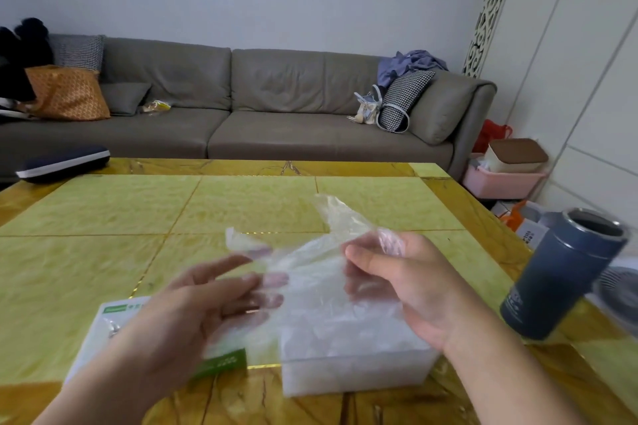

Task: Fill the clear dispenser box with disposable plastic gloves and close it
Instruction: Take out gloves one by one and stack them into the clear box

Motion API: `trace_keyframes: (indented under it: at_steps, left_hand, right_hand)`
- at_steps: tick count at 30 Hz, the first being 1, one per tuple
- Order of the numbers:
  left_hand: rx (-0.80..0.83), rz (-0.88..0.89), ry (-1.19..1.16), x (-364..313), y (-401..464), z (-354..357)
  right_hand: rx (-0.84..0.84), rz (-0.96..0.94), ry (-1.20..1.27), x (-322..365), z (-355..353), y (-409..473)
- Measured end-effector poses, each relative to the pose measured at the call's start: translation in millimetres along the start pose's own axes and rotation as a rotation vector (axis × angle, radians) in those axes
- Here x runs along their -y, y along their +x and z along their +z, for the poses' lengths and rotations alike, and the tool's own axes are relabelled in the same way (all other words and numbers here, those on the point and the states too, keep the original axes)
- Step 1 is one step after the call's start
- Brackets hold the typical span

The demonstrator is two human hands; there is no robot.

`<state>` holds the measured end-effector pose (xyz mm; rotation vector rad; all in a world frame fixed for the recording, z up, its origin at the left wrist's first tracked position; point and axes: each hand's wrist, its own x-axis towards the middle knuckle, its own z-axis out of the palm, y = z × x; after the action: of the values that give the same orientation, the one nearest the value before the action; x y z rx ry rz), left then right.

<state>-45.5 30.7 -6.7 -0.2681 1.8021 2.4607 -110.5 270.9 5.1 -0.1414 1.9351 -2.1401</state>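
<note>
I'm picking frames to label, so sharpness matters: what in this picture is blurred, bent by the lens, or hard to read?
Head view: the left hand is motion-blurred, the right hand sharper; the clear glove they hold washes out against the dispenser box, edges hard to trace; the wide lens tilts the blue tumbler and bows the wall panels at the right edge; lighting soft, no hard shadows.

My head camera looks forward and down, close over the near table (103,252), toward the far sofa (276,107).
</note>
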Motion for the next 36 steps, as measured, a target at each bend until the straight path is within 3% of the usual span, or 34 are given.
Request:
trace_keyframes:
  at_steps: [3,6,9,11,15,18,21,22,24,26,28,36]
  left_hand:
    - [0.040,0.293,0.245,-10.1,8.0,11.2]
    - [0.037,0.638,0.443,-25.9,17.0,27.7]
    - [0.018,0.780,0.579,-32.4,27.7,35.2]
    - [-0.022,0.777,0.662,-27.9,36.9,29.0]
    - [-0.202,0.629,0.933,-11.5,43.9,11.7]
    - [-0.305,0.764,1.000,-9.1,37.5,28.2]
    - [-0.099,0.960,1.124,-6.1,33.3,72.2]
    - [0.028,0.932,1.202,-0.2,34.8,85.6]
    - [0.209,0.640,1.430,18.2,41.3,103.6]
    - [0.232,0.310,1.670,36.9,51.2,102.7]
    - [0.248,0.119,1.788,45.4,55.5,95.3]
    - [0.295,-0.036,1.854,35.4,62.8,88.1]
  right_hand:
    - [-0.106,-0.191,-0.090,7.5,-9.7,3.9]
    - [-0.121,-0.558,-0.145,21.7,-20.4,4.4]
    - [-0.062,-0.810,-0.371,28.5,-36.0,-8.4]
    - [-0.006,-0.769,-0.495,24.8,-46.7,-15.5]
    - [0.118,-0.459,-0.870,4.4,-55.1,-11.8]
    - [0.171,-0.309,-1.052,-13.1,-56.1,-5.2]
    - [0.182,-0.188,-1.082,-24.4,-53.3,-1.5]
    - [0.186,-0.165,-1.106,-24.9,-52.0,-1.8]
    - [0.175,-0.142,-1.163,-24.4,-51.3,-3.7]
    - [0.186,-0.153,-1.213,-24.0,-52.6,-5.0]
    - [0.205,-0.148,-1.264,-24.3,-56.3,-4.0]
    - [0.226,-0.050,-1.413,-18.8,-54.3,0.4]
